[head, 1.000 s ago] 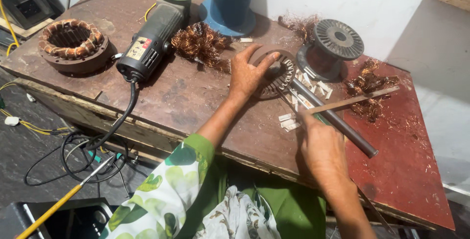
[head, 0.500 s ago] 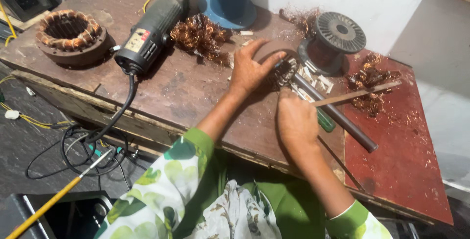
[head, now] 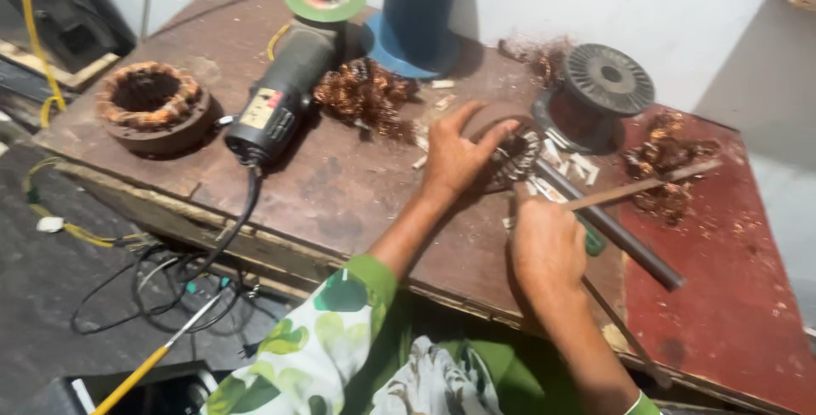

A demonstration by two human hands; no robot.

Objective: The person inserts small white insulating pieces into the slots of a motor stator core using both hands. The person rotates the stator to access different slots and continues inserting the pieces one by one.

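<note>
L hand (head: pixel 455 156) grip shut on stator ring (head: pixel 514 156); R hand (head: pixel 544 245) grip closed on green-handled tool (head: pixel 592 242)

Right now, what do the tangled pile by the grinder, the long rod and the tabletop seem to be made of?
Tangled pile: likely bare copper wire, shiny reddish-orange strands. Long rod: probably steel, smooth dull grey, round and straight. Tabletop: looks like worn wooden board, brown and scuffed, with rough chipped edges; the right part is painted red.

Worn brown wooden workbench (head: pixel 357 202), pale white wall (head: pixel 680 7), dark grey floor (head: pixel 42 296)
</note>
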